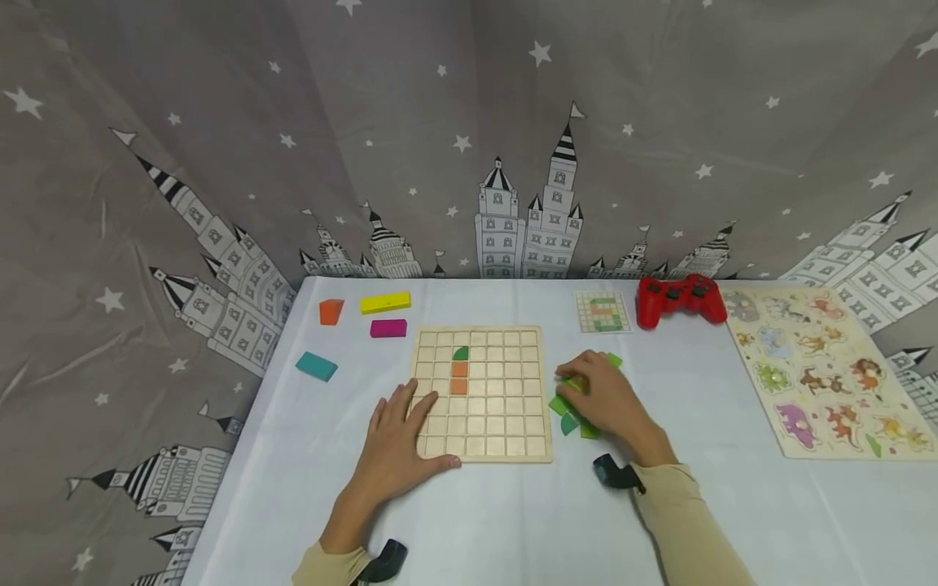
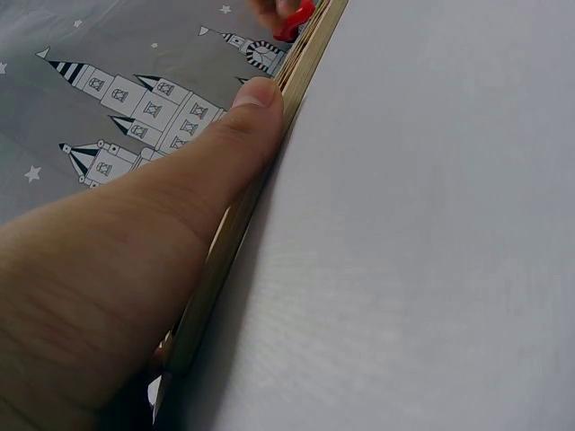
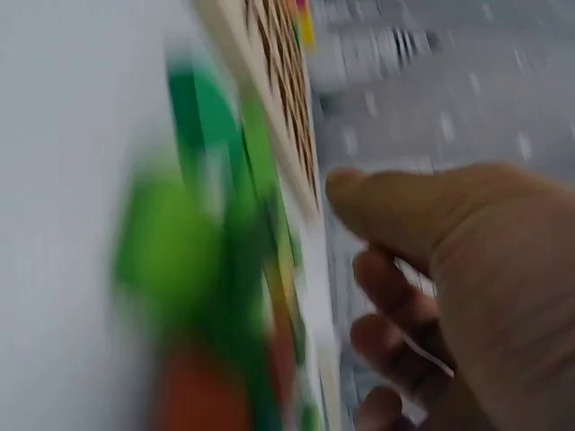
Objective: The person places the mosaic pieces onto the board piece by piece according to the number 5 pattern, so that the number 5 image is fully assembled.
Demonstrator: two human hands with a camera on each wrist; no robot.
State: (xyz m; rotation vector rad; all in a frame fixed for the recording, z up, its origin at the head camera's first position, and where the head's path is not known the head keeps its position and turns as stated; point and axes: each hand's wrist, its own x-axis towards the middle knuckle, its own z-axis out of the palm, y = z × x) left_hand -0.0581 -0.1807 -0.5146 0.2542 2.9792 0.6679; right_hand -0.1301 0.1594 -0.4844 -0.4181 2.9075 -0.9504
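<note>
Near the front edge of the table (image 1: 293, 488), the left hand (image 1: 399, 443) lies flat with straight fingers on the near left corner of the wooden grid board (image 1: 484, 391), thumb along its front edge. The right hand (image 1: 604, 399) sits over the pile of green pieces (image 1: 567, 415) just beside the board's right edge, fingers curled down onto them; whether it actually has one pinched I can't tell. The board already has a green piece (image 1: 460, 353) and two orange pieces (image 1: 459, 377) in one column. To do this bit well I'd say keep that left hand pressing so the board doesn't slide, and lift one green piece clean out of the pile without dragging the others. The pattern card (image 1: 602, 312) by the red gamepad (image 1: 680, 299) toward the back edge only shows from the head view. The left wrist view gives the thumb (image 2: 243, 126) tight against the board's edge, and the right wrist view is mostly green blur with loosely bent fingers (image 3: 395, 296).
</note>
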